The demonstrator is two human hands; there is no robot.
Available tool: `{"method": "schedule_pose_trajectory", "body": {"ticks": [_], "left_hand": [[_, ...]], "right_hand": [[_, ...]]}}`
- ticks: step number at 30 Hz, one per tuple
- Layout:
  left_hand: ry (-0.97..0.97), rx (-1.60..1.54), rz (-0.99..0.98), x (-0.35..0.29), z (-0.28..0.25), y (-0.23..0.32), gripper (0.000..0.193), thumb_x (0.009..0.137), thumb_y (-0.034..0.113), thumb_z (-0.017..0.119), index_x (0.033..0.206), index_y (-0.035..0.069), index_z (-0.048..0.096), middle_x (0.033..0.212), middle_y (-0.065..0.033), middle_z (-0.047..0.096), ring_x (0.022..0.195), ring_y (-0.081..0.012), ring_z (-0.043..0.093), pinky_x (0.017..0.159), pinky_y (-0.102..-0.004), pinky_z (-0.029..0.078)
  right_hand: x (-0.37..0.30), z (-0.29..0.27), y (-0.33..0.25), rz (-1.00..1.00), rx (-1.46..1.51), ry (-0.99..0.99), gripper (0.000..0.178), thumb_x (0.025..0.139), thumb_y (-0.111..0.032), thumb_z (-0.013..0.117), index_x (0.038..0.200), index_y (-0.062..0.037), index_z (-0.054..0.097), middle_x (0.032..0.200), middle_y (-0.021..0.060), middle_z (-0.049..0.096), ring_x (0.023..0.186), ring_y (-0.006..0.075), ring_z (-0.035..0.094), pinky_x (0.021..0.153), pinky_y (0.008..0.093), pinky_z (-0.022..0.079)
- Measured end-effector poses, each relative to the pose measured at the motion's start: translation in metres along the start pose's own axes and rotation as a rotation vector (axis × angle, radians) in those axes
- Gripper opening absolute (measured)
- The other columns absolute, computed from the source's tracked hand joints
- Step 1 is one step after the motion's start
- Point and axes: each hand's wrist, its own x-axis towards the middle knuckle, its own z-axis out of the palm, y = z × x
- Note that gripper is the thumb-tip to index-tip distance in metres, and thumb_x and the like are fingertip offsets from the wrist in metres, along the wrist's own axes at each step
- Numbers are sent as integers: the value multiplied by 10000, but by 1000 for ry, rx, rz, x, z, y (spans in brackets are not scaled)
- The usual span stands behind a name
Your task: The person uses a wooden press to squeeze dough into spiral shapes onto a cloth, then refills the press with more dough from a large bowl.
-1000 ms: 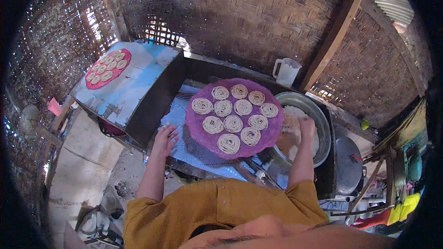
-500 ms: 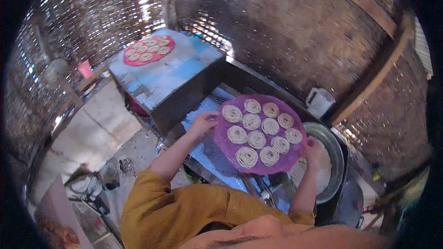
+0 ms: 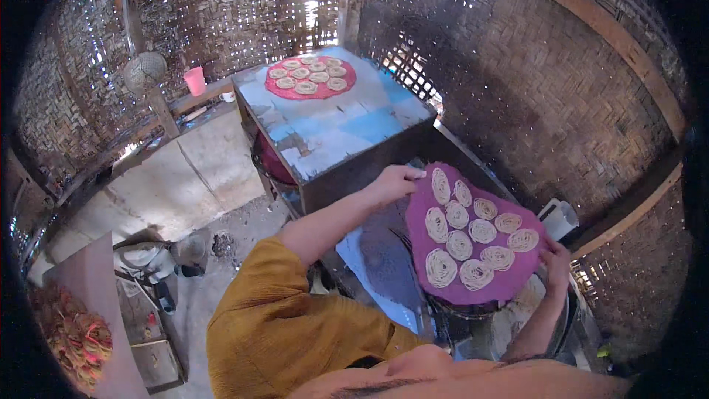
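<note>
A thin purple sheet [image 3: 473, 233] bears several pale coils of noodle-like strands [image 3: 482, 231]. My left hand [image 3: 399, 181] pinches the far-left edge of the sheet, thumb on top. At the right edge, my right hand [image 3: 555, 262] grips the rim, its fingers partly hidden by the sheet. The sheet is held in the air, bowed, with its left and right edges curled up. Beneath its near edge shows the dark rim of a round container [image 3: 467, 314], mostly covered. To the left of it lies a blue cloth [image 3: 377, 281].
Left of the far corner stands a blue-topped table [image 3: 340, 129] with a red round sheet [image 3: 284, 90] of similar coils. A white pitcher [image 3: 560, 219] stands at the right wall. A pink cup [image 3: 195, 81] sits on a ledge. Left, a reddish bundle [image 3: 77, 336] lies on a board.
The purple sheet has gone from nearly flat to bowed, with its sides raised, and now hangs over the round container. My view has turned left.
</note>
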Motion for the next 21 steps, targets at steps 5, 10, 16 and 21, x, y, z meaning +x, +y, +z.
{"method": "schedule_pose_trajectory", "body": {"ticks": [5,10,16,21], "left_hand": [[-52,-88,102,49,-100,27,391,711,-21,510,1102,-30,525,1011,-74,579,858,-132,544,760,-254,440],[-5,-36,140,80,-203,43,398,721,6,521,1118,-19,516,1008,-76,578,837,-133,550,762,-259,448],[259,108,296,123,-296,-29,388,674,56,547,1060,17,563,891,-121,619,789,-174,585,714,-273,454],[409,361,368,127,-322,-56,390,636,69,569,1024,31,582,902,-144,606,828,-230,584,742,-306,451]], "right_hand": [[45,59,-73,-146,-103,57,493,651,-26,498,1136,65,485,897,56,591,731,99,532,647,206,416],[127,147,-102,-206,-97,71,469,618,-11,537,1086,34,540,855,61,614,637,96,531,565,227,432],[245,279,-116,-248,-269,64,462,637,13,524,1094,-47,565,771,48,608,586,93,525,507,242,417],[291,348,-108,-345,-496,79,349,701,-63,524,1043,-40,590,752,87,627,559,148,554,523,285,436]]}}
